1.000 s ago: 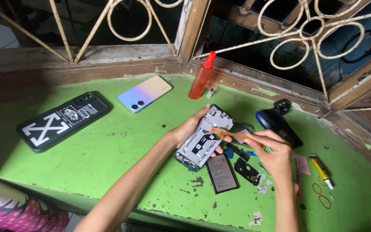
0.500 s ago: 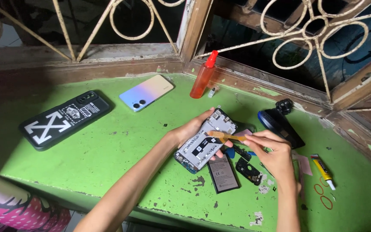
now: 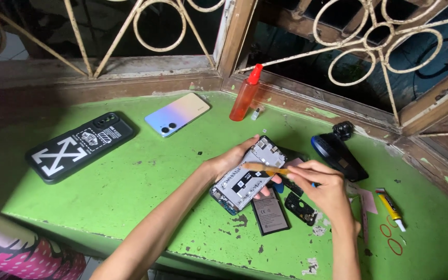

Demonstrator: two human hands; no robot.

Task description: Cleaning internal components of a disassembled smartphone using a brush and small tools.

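My left hand (image 3: 232, 157) grips an opened phone (image 3: 245, 179) with its back cover off, tilted above the green table (image 3: 130, 181). Circuit board and metal shields show inside. My right hand (image 3: 323, 187) pinches a thin yellow-orange pry tool (image 3: 265, 168), and the tool's tip rests across the phone's inner frame. Below the phone lie a black battery (image 3: 269, 211) and a small black cover piece (image 3: 301, 208).
A black phone case with a white cross pattern (image 3: 79, 146) and a pastel phone back (image 3: 177, 114) lie at the left. An orange spray bottle (image 3: 246, 96) stands by the window frame. A dark device (image 3: 338, 154), glue tube (image 3: 390, 207) and red rubber bands (image 3: 392, 238) lie right.
The pry tool's tip has slid a little along the phone's inside. Both hands stay in about the same place.
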